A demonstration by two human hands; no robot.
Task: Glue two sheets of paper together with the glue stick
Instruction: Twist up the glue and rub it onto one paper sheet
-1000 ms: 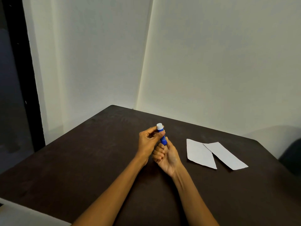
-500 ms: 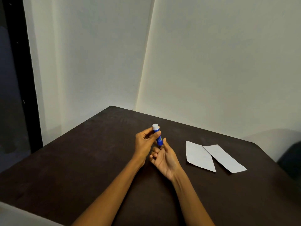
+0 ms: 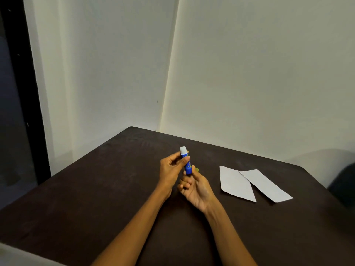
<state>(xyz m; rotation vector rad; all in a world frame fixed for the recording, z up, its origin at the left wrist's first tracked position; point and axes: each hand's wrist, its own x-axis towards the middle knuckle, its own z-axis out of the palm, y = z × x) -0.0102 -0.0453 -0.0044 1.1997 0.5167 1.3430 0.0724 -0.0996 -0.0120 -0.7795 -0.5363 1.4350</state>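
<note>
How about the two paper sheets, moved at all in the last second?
No. The two paper sheets lie overlapped in the same spot against the table's far edge. The left hand and right hand are at the glue stick.

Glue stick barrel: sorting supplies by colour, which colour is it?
Blue barrel, white end on top; head view.

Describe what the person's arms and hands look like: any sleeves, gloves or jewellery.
Both forearms are bare up to the frame's lower edge: no sleeves show. The left hand and right hand wear no gloves, and no rings, watch or bracelets are visible on either wrist.
</note>
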